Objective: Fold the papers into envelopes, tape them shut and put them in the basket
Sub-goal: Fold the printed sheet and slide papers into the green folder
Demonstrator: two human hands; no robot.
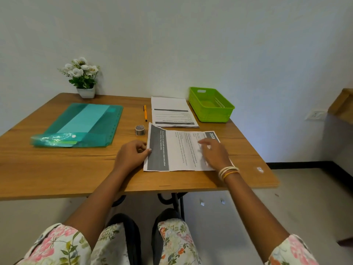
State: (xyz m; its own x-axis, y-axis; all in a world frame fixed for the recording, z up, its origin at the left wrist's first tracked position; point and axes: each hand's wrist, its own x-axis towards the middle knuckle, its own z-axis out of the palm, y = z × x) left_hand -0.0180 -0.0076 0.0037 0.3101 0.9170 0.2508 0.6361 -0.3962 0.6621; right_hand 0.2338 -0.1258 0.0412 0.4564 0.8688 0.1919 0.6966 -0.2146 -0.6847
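While the sheet (177, 150) lies flat near the front edge of the surface (57, 169), both hands are on it. The left hand (131, 154) is curled and pinches the sheet's left edge between thumb and finger. The right hand (214, 153) lies open and flat on the right part, holding nothing, only pressing down.

The sheet could slip or fold crooked if one hand lets go too soon, because paper slides easily on smooth wood. A crooked fold would make a bad envelope.

Just behind the sheet, touching or nearly touching its back edge, is the pile of papers (172, 111). The tape (139, 130) sits just beside the sheet's back left corner, and a pen (145, 112) lies behind it. The basket (211, 105) waits at the back right corner and looks empty. Nothing blocks the way to it. A folder (82, 125) lies at the left, and flowers (83, 77) stand at the back left.
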